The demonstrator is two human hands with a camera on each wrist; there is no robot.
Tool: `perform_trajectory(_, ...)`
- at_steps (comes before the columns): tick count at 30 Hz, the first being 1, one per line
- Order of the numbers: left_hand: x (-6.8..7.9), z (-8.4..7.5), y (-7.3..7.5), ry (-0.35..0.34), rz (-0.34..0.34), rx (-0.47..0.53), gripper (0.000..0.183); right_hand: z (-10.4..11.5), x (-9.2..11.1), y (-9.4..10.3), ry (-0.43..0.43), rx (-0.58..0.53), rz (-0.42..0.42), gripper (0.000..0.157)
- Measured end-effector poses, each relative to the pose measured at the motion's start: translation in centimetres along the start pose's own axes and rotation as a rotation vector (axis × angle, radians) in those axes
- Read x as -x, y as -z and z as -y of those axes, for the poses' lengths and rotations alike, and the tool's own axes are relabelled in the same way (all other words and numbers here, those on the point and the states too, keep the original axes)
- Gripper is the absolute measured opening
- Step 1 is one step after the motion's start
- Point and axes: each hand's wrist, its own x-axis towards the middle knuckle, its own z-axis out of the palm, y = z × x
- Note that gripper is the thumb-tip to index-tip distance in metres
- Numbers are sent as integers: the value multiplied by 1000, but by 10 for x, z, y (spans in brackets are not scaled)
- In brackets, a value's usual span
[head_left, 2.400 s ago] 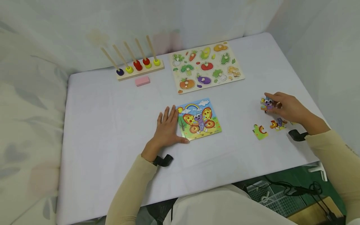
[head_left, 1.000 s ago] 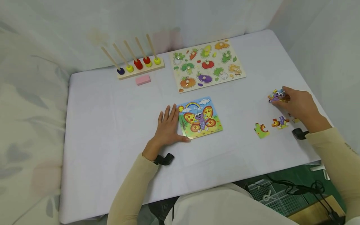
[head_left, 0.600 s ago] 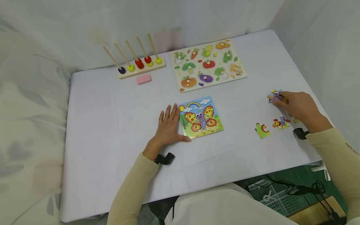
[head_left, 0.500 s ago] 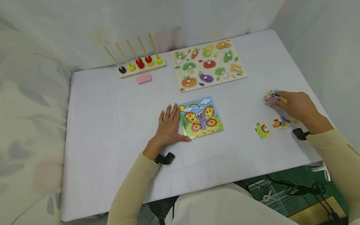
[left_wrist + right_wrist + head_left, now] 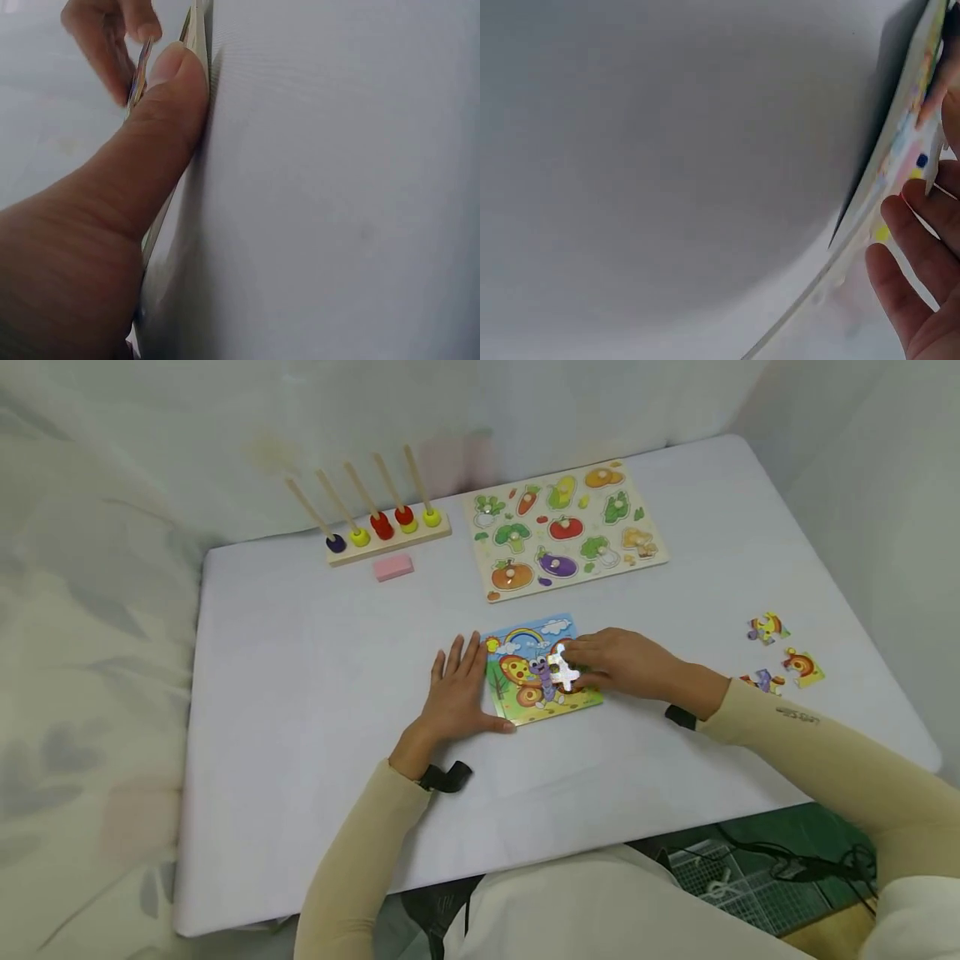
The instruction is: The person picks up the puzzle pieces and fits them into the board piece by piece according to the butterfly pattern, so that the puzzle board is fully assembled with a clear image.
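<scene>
On the white table [image 5: 300, 827], the right hand [image 5: 622, 662] pinches a jigsaw piece [image 5: 564, 670] above the right half of the butterfly picture board [image 5: 517, 672]. The left hand [image 5: 457, 702], fingers spread, touches the board's left edge; loose jigsaw pieces [image 5: 806, 668] lie well to the right.

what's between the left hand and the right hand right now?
The butterfly board, plus a puzzle piece over it, pinched by the right hand. Left hand is at the board's left edge. Head view shows it.
</scene>
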Motion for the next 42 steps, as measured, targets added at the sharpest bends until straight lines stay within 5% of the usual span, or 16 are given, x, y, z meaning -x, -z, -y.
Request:
perform_trajectory(12, 1, -1, 4, 4, 5, -10, 140, 9, -42, -13, 13, 77, 106, 40)
perform_trajectory(34, -1, 2, 0, 3, 4, -26, 141, 14, -43, -22, -153, 52, 92, 58)
perform_trajectory(42, -1, 1, 2, -4, -1, -21, 140, 14, -43, -24, -146, 92, 78, 57)
